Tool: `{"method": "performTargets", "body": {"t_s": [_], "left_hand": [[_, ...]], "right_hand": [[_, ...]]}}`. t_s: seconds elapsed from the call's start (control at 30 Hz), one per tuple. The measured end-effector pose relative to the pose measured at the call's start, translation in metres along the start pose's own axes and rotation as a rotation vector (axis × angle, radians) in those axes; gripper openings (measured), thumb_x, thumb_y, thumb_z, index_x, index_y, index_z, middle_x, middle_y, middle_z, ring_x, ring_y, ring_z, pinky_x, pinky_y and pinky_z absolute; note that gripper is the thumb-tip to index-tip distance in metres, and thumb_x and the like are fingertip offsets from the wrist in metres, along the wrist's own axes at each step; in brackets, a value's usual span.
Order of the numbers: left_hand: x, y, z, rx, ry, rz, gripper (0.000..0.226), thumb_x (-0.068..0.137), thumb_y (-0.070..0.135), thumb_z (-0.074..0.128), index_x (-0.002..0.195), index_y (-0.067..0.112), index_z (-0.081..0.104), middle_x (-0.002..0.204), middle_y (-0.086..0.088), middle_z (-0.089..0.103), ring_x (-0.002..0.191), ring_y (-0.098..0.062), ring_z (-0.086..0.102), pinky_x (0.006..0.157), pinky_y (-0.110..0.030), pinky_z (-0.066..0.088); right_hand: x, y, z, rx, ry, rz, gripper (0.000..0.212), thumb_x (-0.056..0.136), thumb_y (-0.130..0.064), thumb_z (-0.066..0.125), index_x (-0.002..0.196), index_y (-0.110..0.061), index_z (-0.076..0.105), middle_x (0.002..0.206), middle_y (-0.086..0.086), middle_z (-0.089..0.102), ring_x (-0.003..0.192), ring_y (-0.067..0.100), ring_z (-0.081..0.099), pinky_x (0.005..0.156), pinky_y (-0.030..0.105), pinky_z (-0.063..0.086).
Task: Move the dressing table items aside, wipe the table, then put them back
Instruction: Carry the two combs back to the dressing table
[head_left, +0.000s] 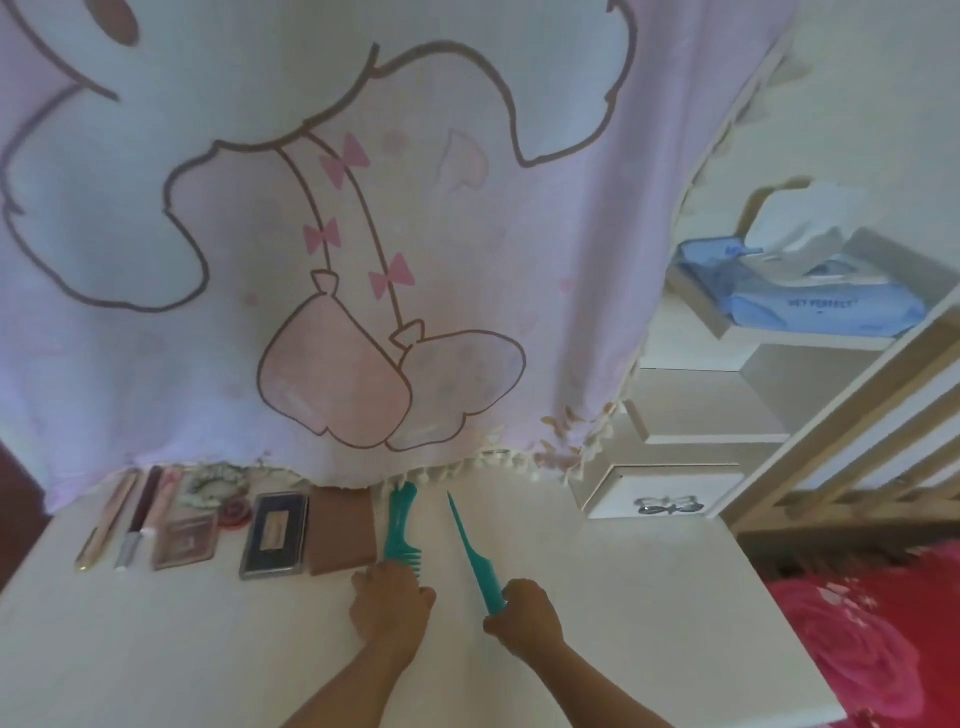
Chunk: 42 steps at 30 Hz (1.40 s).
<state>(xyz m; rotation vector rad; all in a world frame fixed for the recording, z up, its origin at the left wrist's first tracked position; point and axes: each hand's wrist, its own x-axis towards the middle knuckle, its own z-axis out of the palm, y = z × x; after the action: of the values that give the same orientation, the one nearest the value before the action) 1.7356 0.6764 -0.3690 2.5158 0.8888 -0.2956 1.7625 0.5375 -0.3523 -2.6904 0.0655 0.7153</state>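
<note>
Combs in teal occupy both hands near the middle of the white counter (649, 597). The left hand (392, 603) has its fingers curled down over the toothed near end of the wide-tooth comb (401, 522), which lies flat, its handle pointing away under the fringe of the hanging cartoon cloth (311, 234). Just beside it, the right hand (524, 608) is closed around the toothed end of the tail comb (470, 551), whose thin spike slants up and away to the left; whether it is touching the counter cannot be told.

Left of the wide-tooth comb runs a row along the counter's back: a brown case (343, 530) just beside it, then a dark compact (274, 535), a pinkish palette (184, 540) and three slim tubes (137, 514). A wipes pack (826, 306) sits on a shelf at right.
</note>
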Motion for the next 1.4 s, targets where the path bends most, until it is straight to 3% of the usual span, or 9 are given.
{"method": "performTargets", "body": {"t_s": [0.17, 0.33, 0.53, 0.7, 1.03, 1.2, 1.3, 1.4], "left_hand": [[0.008, 0.005, 0.003, -0.028, 0.011, -0.051, 0.048, 0.086, 0.036, 0.05, 0.123, 0.006, 0.043, 0.124, -0.009, 0.044, 0.114, -0.022, 0.046, 0.087, -0.029, 0.045], [0.008, 0.006, 0.007, -0.03, 0.037, -0.062, 0.045, 0.09, 0.039, 0.046, 0.122, 0.009, 0.043, 0.122, -0.006, 0.044, 0.112, -0.02, 0.045, 0.09, -0.027, 0.042], [-0.001, -0.007, 0.001, 0.046, 0.107, -0.07, 0.041, 0.097, 0.042, 0.033, 0.123, 0.012, 0.044, 0.125, -0.004, 0.045, 0.114, -0.019, 0.046, 0.089, -0.029, 0.043], [-0.014, -0.033, -0.01, 0.104, 0.126, -0.132, 0.034, 0.096, 0.034, 0.033, 0.115, 0.011, 0.05, 0.119, -0.005, 0.049, 0.112, -0.02, 0.046, 0.09, -0.029, 0.041], [-0.048, -0.056, -0.025, 0.11, 0.249, -0.221, 0.028, 0.094, 0.03, 0.036, 0.107, 0.012, 0.054, 0.113, -0.003, 0.053, 0.104, -0.016, 0.048, 0.088, -0.026, 0.042], [-0.067, -0.073, -0.049, 0.107, 0.334, -0.27, 0.034, 0.095, 0.031, 0.035, 0.119, 0.012, 0.05, 0.124, -0.002, 0.05, 0.113, -0.015, 0.045, 0.093, -0.025, 0.039], [-0.083, -0.092, -0.074, 0.089, 0.414, -0.32, 0.04, 0.096, 0.031, 0.034, 0.13, 0.013, 0.044, 0.134, -0.002, 0.045, 0.122, -0.017, 0.041, 0.098, -0.027, 0.036], [-0.105, -0.117, -0.101, 0.07, 0.493, -0.403, 0.041, 0.096, 0.031, 0.035, 0.132, 0.013, 0.044, 0.138, -0.003, 0.043, 0.125, -0.018, 0.039, 0.099, -0.029, 0.035]], "right_hand": [[0.024, -0.009, -0.001, -0.104, -0.066, -0.098, 0.038, 0.081, -0.024, 0.059, 0.114, -0.006, 0.053, 0.114, 0.006, 0.051, 0.111, 0.021, 0.054, 0.082, 0.025, 0.044], [0.038, -0.019, -0.004, -0.139, -0.108, -0.183, 0.039, 0.08, -0.024, 0.059, 0.114, -0.005, 0.053, 0.121, 0.009, 0.053, 0.112, 0.022, 0.054, 0.085, 0.024, 0.044], [0.041, -0.039, 0.006, -0.093, -0.162, -0.272, 0.027, 0.081, -0.02, 0.058, 0.104, -0.006, 0.054, 0.117, 0.012, 0.056, 0.107, 0.023, 0.057, 0.071, 0.023, 0.038], [0.032, -0.055, 0.021, -0.094, -0.154, -0.325, 0.031, 0.082, -0.022, 0.054, 0.11, -0.007, 0.056, 0.115, 0.01, 0.058, 0.103, 0.024, 0.061, 0.083, 0.03, 0.05], [0.025, -0.058, 0.008, -0.178, -0.065, -0.461, 0.031, 0.092, -0.022, 0.044, 0.12, -0.01, 0.047, 0.125, 0.009, 0.04, 0.119, 0.024, 0.04, 0.09, 0.033, 0.045], [0.005, -0.085, -0.006, -0.191, -0.02, -0.648, 0.03, 0.092, -0.023, 0.045, 0.118, -0.008, 0.048, 0.126, 0.01, 0.04, 0.119, 0.024, 0.039, 0.091, 0.031, 0.044], [-0.009, -0.115, -0.001, -0.154, 0.026, -0.856, 0.038, 0.081, -0.016, 0.051, 0.118, -0.008, 0.047, 0.12, 0.011, 0.047, 0.115, 0.029, 0.045, 0.088, 0.031, 0.043], [-0.038, -0.146, -0.001, -0.232, 0.05, -1.016, 0.042, 0.078, -0.026, 0.052, 0.114, -0.006, 0.052, 0.116, 0.012, 0.054, 0.112, 0.031, 0.05, 0.091, 0.034, 0.042]]}}
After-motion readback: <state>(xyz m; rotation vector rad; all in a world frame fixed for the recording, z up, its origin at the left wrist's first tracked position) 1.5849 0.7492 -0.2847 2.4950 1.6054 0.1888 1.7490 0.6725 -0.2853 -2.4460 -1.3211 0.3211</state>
